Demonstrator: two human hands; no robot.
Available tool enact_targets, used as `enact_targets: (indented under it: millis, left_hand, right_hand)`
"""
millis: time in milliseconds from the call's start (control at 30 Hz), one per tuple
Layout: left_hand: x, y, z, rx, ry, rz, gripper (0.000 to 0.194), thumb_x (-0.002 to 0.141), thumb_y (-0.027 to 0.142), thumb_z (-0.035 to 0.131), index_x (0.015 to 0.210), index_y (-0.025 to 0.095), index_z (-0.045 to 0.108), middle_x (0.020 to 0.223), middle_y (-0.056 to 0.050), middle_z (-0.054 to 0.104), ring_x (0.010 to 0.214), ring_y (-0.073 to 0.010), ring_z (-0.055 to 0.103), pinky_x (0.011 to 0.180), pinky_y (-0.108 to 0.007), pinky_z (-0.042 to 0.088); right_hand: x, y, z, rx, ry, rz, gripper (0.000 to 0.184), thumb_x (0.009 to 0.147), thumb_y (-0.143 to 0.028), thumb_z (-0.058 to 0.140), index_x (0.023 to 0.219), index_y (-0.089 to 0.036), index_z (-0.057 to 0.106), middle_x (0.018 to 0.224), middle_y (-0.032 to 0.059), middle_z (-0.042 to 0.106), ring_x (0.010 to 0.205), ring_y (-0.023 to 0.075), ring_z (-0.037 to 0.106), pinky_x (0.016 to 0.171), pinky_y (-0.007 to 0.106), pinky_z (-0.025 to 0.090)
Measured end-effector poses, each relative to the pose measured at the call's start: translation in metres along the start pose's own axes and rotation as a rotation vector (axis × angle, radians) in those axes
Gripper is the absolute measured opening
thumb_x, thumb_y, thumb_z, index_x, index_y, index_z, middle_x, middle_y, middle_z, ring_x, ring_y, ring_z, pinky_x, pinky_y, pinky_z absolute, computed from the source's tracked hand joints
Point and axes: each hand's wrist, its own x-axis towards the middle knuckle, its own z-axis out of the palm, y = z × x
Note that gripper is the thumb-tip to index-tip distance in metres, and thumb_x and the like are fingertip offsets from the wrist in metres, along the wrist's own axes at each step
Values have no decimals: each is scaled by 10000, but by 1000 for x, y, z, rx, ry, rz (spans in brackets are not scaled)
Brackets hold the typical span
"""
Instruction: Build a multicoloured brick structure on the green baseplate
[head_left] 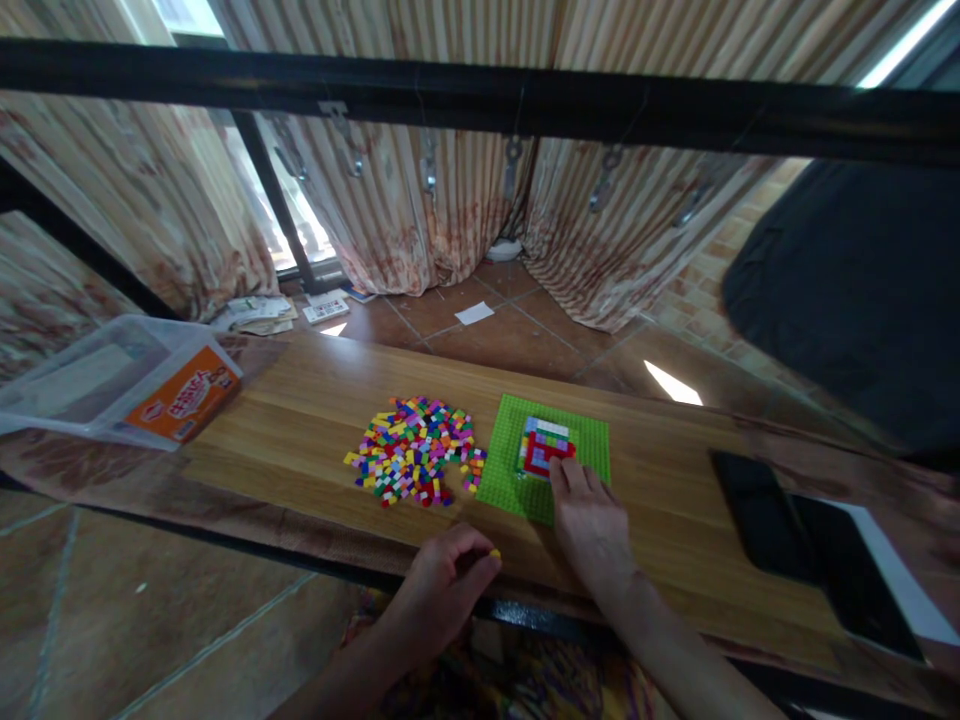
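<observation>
My left hand [450, 572] is closed in a pinch on a small yellow brick [495, 553], just in front of the board's near edge. My right hand [589, 505] reaches over the green baseplate [501, 478], its fingertips closed at the near right side of a small brick structure [541, 455]. Red, white, light blue and yellow bricks make up that structure. Whatever lies under the right fingertips is hidden. Left of the baseplate spreads a pile of loose bricks [416, 450] in many colours, a few of them close to its left edge.
A clear plastic tub [112, 385] with an orange label stands at the left end of the wooden board [292, 420]. Two dark phone-like slabs [765, 515] and a white sheet [900, 570] lie at the right. A black bar [480, 98] crosses above, before the curtains [420, 220].
</observation>
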Motion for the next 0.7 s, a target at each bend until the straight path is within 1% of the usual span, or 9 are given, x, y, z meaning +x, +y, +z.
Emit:
enact_targets:
  millis: [133, 200, 267, 333, 433, 467, 567, 633, 700]
  left_hand:
    - [0, 3, 3, -6, 4, 23, 234, 852, 359, 545, 761, 166, 642, 750, -16, 611, 724, -142, 540, 680, -245, 393]
    - [0, 5, 3, -18, 9, 29, 250, 856, 371, 536, 761, 165, 642, 736, -14, 607, 718, -144, 539, 674, -246, 394]
    - [0, 7, 3, -43, 21, 27, 274, 860, 392, 526, 756, 166, 640, 709, -9, 595, 702, -144, 535, 660, -247, 392]
    - [1, 8, 3, -94, 31, 8, 286, 851, 411, 532, 756, 164, 640, 689, -5, 585, 693, -146, 537, 654, -249, 397]
    - [4, 9, 4, -273, 41, -61, 280, 799, 423, 580, 749, 153, 633, 665, 6, 557, 674, -143, 538, 658, -254, 421]
    - [5, 10, 5, -348, 37, -89, 277, 778, 423, 599, 744, 150, 631, 659, 12, 545, 662, -137, 531, 655, -253, 427]
    - [11, 18, 9, -522, -14, -136, 274, 735, 414, 642, 722, 141, 628, 627, 25, 526, 606, -106, 489, 619, -235, 409]
    - [16, 25, 14, -598, -75, -137, 276, 726, 411, 664, 718, 136, 635, 620, 24, 537, 587, -93, 474, 593, -223, 382]
    - [23, 31, 19, -665, -125, -125, 280, 716, 410, 687, 715, 134, 640, 622, 17, 552, 587, -90, 483, 584, -220, 369]
  right_hand:
    - [9, 1, -5, 50, -83, -47, 260, 823, -18, 473, 955, -139, 662, 934, 120, 638, 816, 234, 590, 675, 346, 499]
    - [9, 4, -3, 97, -86, -27, 295, 815, -5, 459, 985, -140, 659, 977, 126, 644, 838, 240, 597, 698, 356, 511]
    - [4, 7, 2, 189, -37, 29, 378, 817, 3, 431, 1108, -133, 630, 1081, 138, 641, 914, 252, 601, 745, 371, 523]
    - [-7, 6, 6, 350, 50, 113, 432, 844, -16, 402, 1220, -135, 578, 1161, 141, 625, 1004, 253, 591, 826, 387, 522]
    - [-29, -5, 3, 713, 160, 250, 354, 910, -124, 410, 1215, -163, 585, 1140, 120, 637, 1031, 219, 600, 892, 375, 513]
    - [-36, -11, -1, 850, 167, 285, 313, 923, -170, 429, 1183, -180, 605, 1121, 106, 644, 1014, 204, 612, 878, 356, 520]
    - [-51, -29, -18, 1177, 92, 336, 273, 933, -278, 484, 1164, -237, 623, 1143, 72, 642, 1044, 179, 616, 873, 320, 522]
    - [-54, -35, -28, 1287, 50, 352, 277, 925, -309, 510, 1171, -260, 628, 1161, 62, 634, 1064, 175, 609, 893, 319, 510]
    - [-52, -35, -33, 1344, 56, 368, 259, 913, -319, 533, 1138, -265, 650, 1126, 54, 642, 1034, 172, 618, 882, 315, 508]
